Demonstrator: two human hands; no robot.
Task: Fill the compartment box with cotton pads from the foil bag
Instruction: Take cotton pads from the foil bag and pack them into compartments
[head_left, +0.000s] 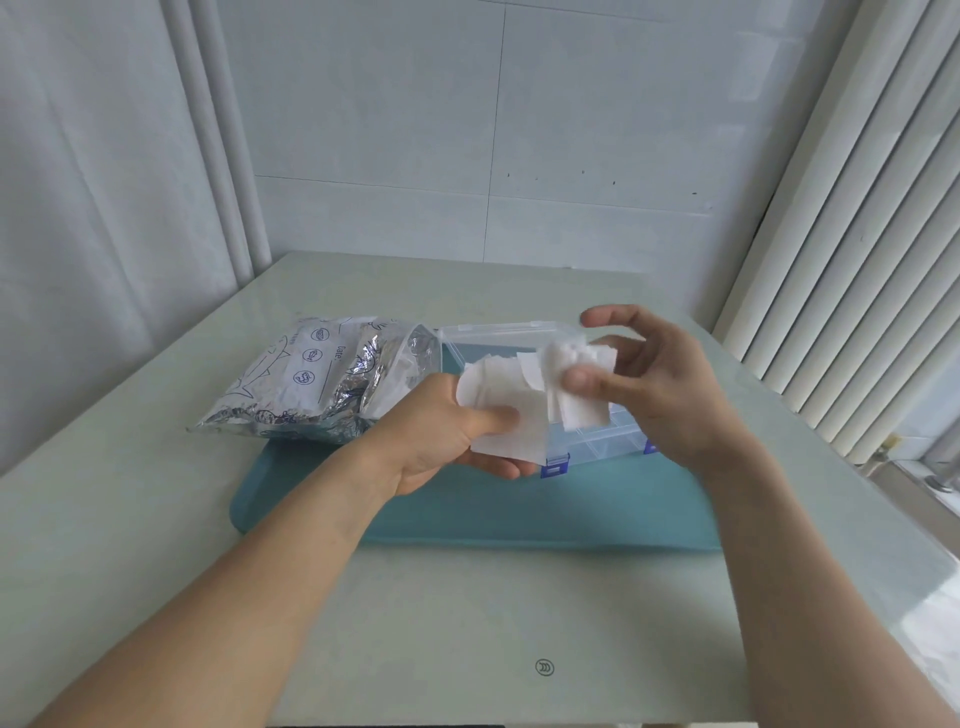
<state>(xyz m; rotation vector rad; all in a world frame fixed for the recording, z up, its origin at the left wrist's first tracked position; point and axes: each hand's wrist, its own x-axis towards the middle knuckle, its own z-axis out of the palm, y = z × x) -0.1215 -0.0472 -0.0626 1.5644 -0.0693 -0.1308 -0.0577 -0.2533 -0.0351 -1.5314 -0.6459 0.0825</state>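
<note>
Both hands (550, 410) hold cotton pads (524, 400) above compartment box (602, 441)

Two hands are seen, the left hand (447, 431) and the right hand (660, 384). One foil bag (311, 379) is counted, one clear compartment box (597, 441) and one teal mat (519, 509) on one worktop (467, 623). The cotton pads (519, 400) are bunched and overlapped, so their number cannot be told.
</note>
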